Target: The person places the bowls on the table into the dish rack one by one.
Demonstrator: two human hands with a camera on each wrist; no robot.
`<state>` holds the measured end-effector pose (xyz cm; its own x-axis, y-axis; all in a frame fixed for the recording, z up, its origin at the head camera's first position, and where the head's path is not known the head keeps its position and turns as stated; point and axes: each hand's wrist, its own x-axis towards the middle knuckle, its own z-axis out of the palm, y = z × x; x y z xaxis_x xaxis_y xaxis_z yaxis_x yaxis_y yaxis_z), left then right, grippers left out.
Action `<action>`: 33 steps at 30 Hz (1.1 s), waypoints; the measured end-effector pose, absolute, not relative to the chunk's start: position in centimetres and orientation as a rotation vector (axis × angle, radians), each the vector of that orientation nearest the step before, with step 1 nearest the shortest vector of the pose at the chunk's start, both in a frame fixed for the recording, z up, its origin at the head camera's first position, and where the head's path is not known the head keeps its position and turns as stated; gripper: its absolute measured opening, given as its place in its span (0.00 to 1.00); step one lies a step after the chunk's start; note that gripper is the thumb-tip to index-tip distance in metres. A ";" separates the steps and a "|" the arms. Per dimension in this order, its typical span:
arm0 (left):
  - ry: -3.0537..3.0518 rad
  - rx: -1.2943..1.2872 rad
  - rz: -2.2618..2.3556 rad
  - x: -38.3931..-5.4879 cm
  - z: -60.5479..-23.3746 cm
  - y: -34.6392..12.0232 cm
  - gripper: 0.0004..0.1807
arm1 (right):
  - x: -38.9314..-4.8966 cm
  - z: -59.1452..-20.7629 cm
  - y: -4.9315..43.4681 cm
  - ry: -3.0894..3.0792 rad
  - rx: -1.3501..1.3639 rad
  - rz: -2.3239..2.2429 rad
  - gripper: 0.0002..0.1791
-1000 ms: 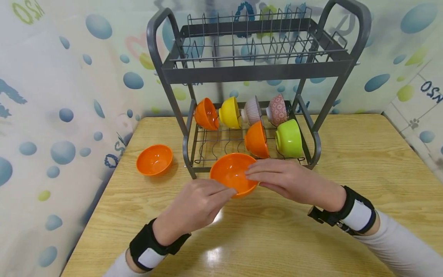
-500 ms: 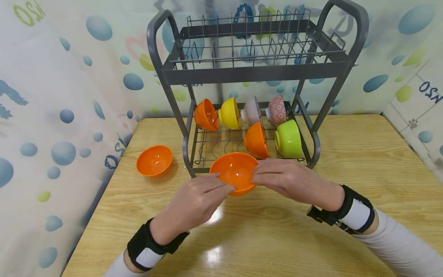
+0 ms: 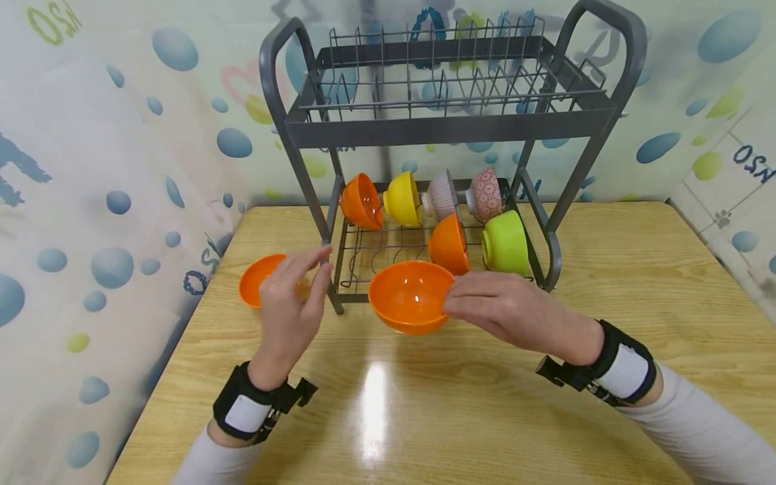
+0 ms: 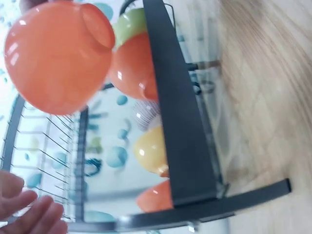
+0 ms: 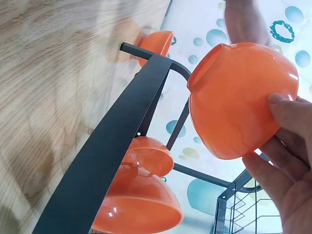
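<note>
An orange bowl (image 3: 407, 296) is held up in front of the rack's lower shelf, its inside facing me. My right hand (image 3: 506, 310) grips its right side; in the right wrist view the thumb lies on the outer wall and the fingers (image 5: 273, 170) wrap underneath. My left hand (image 3: 291, 310) is off the bowl, to its left, thumb and fingers extended and holding nothing. In the head view it partly covers a second orange bowl (image 3: 256, 279) standing on the table.
A dark two-tier dish rack (image 3: 448, 128) stands against the patterned wall. Its lower shelf holds tilted bowls: orange (image 3: 362, 201), yellow (image 3: 402, 199), striped (image 3: 441, 194), pink-patterned (image 3: 486, 193), another orange bowl (image 3: 448, 242) and a green one (image 3: 506, 242). The wooden table (image 3: 461, 417) lies below.
My left hand has let go of the orange bowl and moved left, over toward the bowl on the table. The right hand keeps its grip, and the bowl has tilted and risen slightly.
</note>
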<state>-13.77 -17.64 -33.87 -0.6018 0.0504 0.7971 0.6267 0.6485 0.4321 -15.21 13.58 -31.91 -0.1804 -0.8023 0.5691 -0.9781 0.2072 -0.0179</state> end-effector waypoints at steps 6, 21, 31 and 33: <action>-2.237 -0.191 -1.059 -15.7 -35.0 -19.6 0.17 | -15.4 -31.2 13.2 -2.074 1.659 0.605 0.11; -2.559 0.151 -1.712 -17.8 -35.8 -20.4 0.29 | -16.9 -30.1 11.7 -2.098 1.583 0.880 0.13; -2.530 0.128 -1.878 -18.0 -35.8 -20.4 0.28 | -18.0 -29.4 10.9 -2.276 1.281 1.169 0.17; -2.538 0.128 -1.876 -18.0 -35.8 -20.4 0.29 | -18.2 -29.2 10.8 -2.322 1.213 1.265 0.18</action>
<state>-18.04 -20.43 -35.82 -0.9966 -0.0548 -0.0621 -0.0755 0.2914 0.9536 -18.23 10.78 -29.20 -0.6302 -0.5567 0.5412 -0.7566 0.2840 -0.5890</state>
